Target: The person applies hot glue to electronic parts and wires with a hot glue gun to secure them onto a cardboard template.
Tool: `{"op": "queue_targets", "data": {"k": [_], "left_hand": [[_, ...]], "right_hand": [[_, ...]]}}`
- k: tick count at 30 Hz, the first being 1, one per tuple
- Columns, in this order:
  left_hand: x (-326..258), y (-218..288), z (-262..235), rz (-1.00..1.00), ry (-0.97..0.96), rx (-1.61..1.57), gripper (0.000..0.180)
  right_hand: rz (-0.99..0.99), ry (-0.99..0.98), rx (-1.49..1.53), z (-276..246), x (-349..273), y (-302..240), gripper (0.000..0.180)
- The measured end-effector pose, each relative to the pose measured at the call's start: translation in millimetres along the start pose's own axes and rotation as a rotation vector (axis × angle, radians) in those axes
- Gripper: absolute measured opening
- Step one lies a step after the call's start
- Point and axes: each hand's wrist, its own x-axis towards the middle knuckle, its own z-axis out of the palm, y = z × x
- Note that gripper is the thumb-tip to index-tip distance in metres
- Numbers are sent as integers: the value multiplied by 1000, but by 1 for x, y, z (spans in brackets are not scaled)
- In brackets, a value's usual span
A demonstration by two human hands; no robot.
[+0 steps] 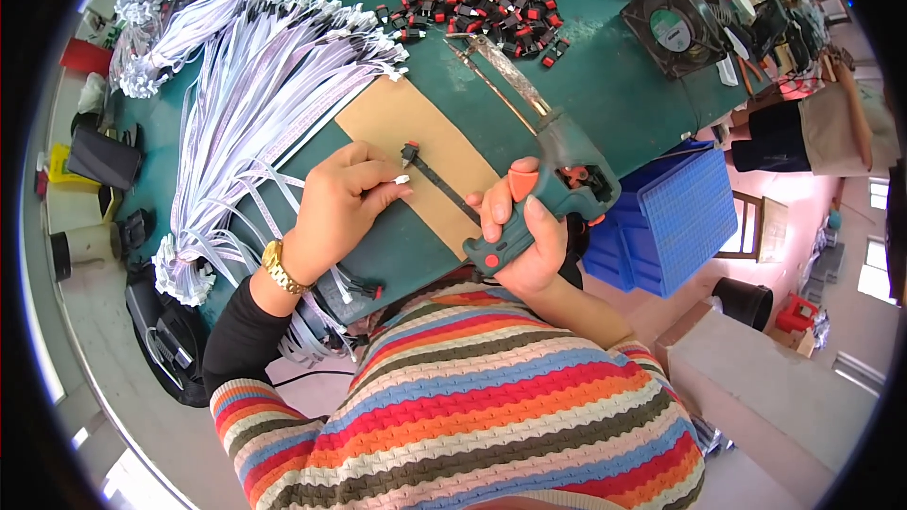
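Note:
My left hand (pixel 345 194), with a gold watch at its wrist, is closed in a pinch over a brown board (pixel 416 118). At its fingertips shows a small white piece (pixel 402 179), too small to name surely. Just beyond them a black-and-red rocker switch (pixel 409 151) sits at the far end of a dark strip (pixel 444 189) lying across the board. My right hand (pixel 534 250) is wrapped around the handle of a green soldering gun (pixel 572 146) with an orange trigger. Its long metal tip points away to the far left, above the table.
Bundles of white flat cables (pixel 255 85) cover the table's left side. A pile of red-and-black switches (pixel 482 9) lies at the back. At right are a black fan (pixel 671 24), hand tools and a blue crate (pixel 661 217) beside the table. Another person (pixel 831 127) stands far right.

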Motion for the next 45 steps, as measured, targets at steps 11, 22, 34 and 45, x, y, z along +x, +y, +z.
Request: {"op": "queue_targets", "data": {"k": [11, 22, 34, 45], "left_hand": [[-1, 15, 2, -54, 53, 35, 10], [2, 24, 14, -53, 64, 50, 14], [1, 33, 17, -3, -26, 196, 14], [0, 20, 10, 148, 73, 195, 15]], "right_hand": [[63, 48, -19, 6, 0, -5, 39], [89, 13, 28, 2, -2, -10, 33], [45, 29, 46, 1, -3, -7, 33], [72, 37, 36, 5, -3, -6, 34]]}}
